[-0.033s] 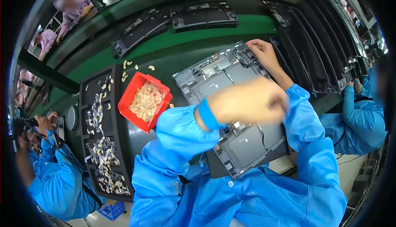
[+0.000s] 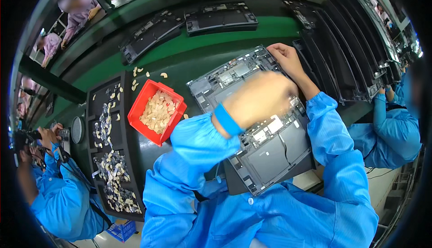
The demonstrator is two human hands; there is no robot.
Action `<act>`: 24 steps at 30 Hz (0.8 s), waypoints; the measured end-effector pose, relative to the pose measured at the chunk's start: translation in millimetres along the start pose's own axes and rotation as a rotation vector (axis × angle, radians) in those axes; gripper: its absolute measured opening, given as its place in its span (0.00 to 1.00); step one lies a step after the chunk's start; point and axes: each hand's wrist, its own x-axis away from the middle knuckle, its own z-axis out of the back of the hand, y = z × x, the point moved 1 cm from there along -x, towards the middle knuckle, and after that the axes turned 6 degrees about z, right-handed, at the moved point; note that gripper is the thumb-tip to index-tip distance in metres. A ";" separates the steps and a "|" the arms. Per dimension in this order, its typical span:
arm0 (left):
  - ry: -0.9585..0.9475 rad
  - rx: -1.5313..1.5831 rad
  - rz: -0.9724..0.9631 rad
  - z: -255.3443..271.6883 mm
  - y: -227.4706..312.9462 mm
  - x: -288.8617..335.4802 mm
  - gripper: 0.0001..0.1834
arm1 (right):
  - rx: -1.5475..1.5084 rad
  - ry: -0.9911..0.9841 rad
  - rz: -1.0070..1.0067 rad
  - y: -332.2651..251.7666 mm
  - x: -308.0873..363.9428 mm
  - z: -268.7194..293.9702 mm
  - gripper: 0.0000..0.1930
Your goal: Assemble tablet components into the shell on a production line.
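Two opened laptop bases lie before me, showing circuit boards, dark battery areas and black cables. The far laptop base point(image 2: 207, 86) is tilted on the bench; the near laptop base point(image 2: 265, 162) sits at my front edge. My left hand point(image 2: 265, 97), a blue band at its wrist, hovers over the boards between them. It is smeared by motion, so its fingers and anything in them cannot be made out. At the far base's right corner, my right hand point(image 2: 288, 61) has its curled fingers closed on the edge.
A red bin point(image 2: 179, 113) of small pale curved pieces stands left, beside a black compartment tray point(image 2: 128, 158) with pale pieces and dark scraps. More laptop bases point(image 2: 222, 20) lie at the back. A row of dark laptop panels point(image 2: 335, 54) stands right. Co-workers sit on both sides.
My left hand has moved away from me and slightly left, uncovering more of the near base's circuit board. My right hand stays at the far base's corner.
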 end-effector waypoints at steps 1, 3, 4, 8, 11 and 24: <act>0.186 -0.202 0.024 -1.9 -26.4 -1.4 0.12 | -0.022 -0.013 -0.041 -17.2 2.8 -5.6 0.10; 0.273 -0.224 0.061 -1.3 -55.6 -6.5 0.13 | -0.043 -0.001 0.001 -21.1 5.4 -10.8 0.10; 0.273 -0.228 0.060 -1.4 -62.3 -7.8 0.13 | -0.047 0.016 0.035 -17.3 6.4 -13.1 0.10; 0.290 -0.353 0.066 -5.9 -75.2 -13.6 0.13 | -0.068 0.008 0.020 -22.0 9.6 -8.1 0.10; 0.364 -0.341 -0.001 -10.9 -74.0 -19.3 0.13 | -0.083 0.016 0.008 -24.4 13.1 -5.8 0.11; 0.344 -0.515 0.031 -23.8 -73.0 -48.2 0.10 | -0.211 0.030 -0.020 -25.7 11.4 -2.7 0.14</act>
